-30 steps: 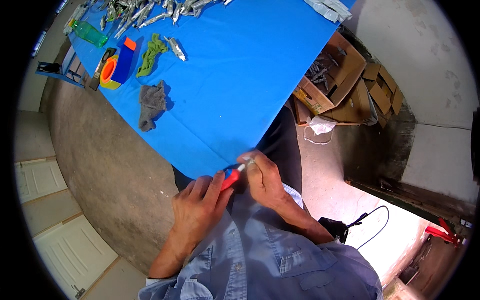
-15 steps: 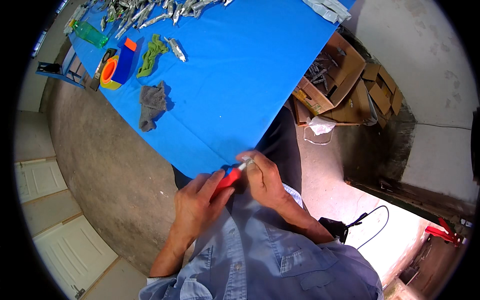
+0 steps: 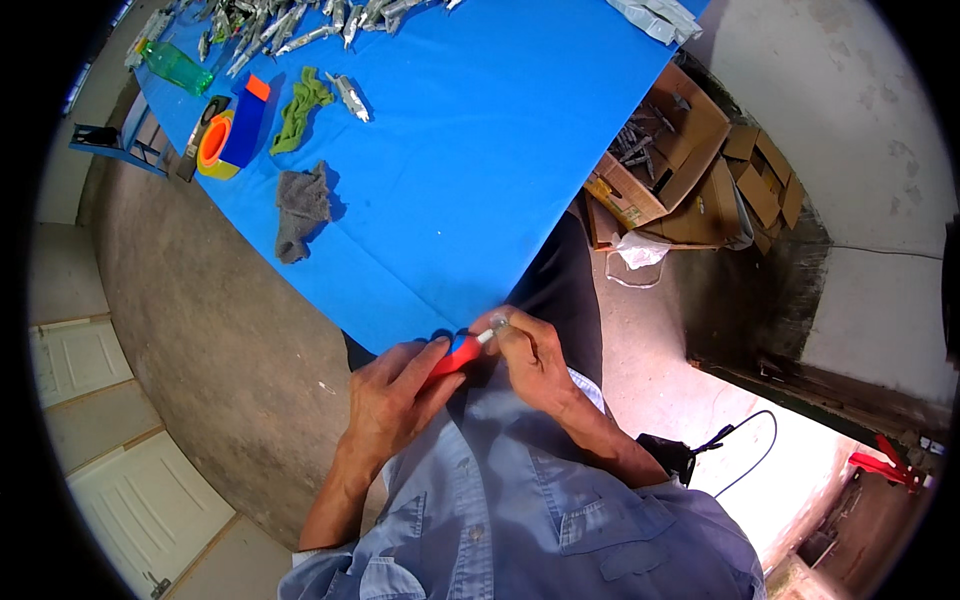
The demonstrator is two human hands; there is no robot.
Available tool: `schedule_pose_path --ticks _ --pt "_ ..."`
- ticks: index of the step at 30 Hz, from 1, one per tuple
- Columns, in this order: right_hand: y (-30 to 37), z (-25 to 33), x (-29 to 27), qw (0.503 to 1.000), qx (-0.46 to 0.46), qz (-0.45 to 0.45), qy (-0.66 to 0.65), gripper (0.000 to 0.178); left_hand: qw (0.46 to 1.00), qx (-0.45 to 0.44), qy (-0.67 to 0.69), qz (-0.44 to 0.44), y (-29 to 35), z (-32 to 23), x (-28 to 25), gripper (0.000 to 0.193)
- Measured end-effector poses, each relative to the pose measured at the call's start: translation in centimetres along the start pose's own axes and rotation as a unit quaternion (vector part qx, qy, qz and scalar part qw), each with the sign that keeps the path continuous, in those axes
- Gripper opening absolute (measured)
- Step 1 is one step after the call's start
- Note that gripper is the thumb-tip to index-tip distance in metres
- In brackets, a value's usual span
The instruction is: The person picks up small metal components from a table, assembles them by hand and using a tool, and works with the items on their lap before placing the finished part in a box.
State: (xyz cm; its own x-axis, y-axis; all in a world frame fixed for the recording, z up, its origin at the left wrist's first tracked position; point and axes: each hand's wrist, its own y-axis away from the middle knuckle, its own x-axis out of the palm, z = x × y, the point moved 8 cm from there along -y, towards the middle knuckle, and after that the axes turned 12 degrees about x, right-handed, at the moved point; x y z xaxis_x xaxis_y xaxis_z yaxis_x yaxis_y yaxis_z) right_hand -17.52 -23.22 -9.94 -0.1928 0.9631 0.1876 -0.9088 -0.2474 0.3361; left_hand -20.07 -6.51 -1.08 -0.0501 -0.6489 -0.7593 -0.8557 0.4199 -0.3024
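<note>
My left hand (image 3: 395,395) is wrapped round a red tool handle (image 3: 458,358) with a blue part on top. A short pale tip (image 3: 486,336) sticks out of the handle toward the right. My right hand (image 3: 530,360) is closed in a pinch at that tip, its thumb and fingers round a small pale piece that is mostly hidden. I cannot tell what kind of piece it is. Both hands are at the near corner of the blue-covered table (image 3: 450,200), just above my lap.
A grey cloth (image 3: 302,210), a green cloth (image 3: 300,110), one silvery metal part (image 3: 349,97), a tape roll (image 3: 217,145) and a green bottle (image 3: 175,66) lie on the table. Several similar parts (image 3: 285,30) are heaped at the back. Cardboard boxes (image 3: 655,150) stand right.
My right fingers have shifted slightly about the tip. My left hand still holds the red tool in nearly the same place; the things on the table have not moved.
</note>
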Motion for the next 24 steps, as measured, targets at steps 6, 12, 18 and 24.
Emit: schedule_pose_path --ticks 6,12,18,24 --pt "0.1 0.5 0.1 0.999 0.042 0.005 0.01 0.029 0.999 0.043 -0.012 -0.008 -0.1 0.1 0.1 0.049" --pt "0.3 0.4 -0.1 0.999 0.048 0.002 0.022 0.034 0.997 0.063 -0.039 -0.006 0.2 -0.4 0.3 0.053" --pt "0.3 0.6 -0.1 0.998 0.06 0.015 0.008 0.035 0.994 0.082 -0.063 -0.021 0.4 -0.9 0.2 0.055" --pt "0.5 1.0 0.1 0.996 0.079 0.025 -0.016 0.034 0.979 0.135 -0.151 -0.032 0.5 -2.0 0.0 0.054"
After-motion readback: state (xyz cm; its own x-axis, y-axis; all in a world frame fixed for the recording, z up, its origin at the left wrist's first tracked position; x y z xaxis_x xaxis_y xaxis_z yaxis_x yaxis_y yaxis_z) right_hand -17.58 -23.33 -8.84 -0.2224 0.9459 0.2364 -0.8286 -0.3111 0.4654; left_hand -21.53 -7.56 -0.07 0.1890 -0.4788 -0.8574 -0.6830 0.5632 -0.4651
